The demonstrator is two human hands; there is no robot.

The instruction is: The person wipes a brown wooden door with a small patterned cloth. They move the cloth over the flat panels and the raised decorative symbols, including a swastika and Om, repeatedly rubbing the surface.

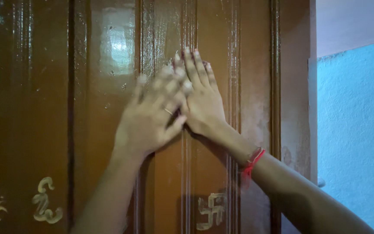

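Observation:
Both my hands press flat against a glossy brown wooden door (109,65). My left hand (150,115) lies with fingers spread and pointing up to the right; a thin ring sits on one finger, and its fingers overlap my right hand. My right hand (202,99) is flat with fingers together, pointing straight up along a raised vertical moulding (187,173). A red thread band (252,162) circles my right wrist. Neither hand holds anything.
Pale painted symbols mark the lower door: two at the left (46,206) and one near the middle (211,210). The door's right edge (312,108) meets a light blue wall (356,130) with a paler band above.

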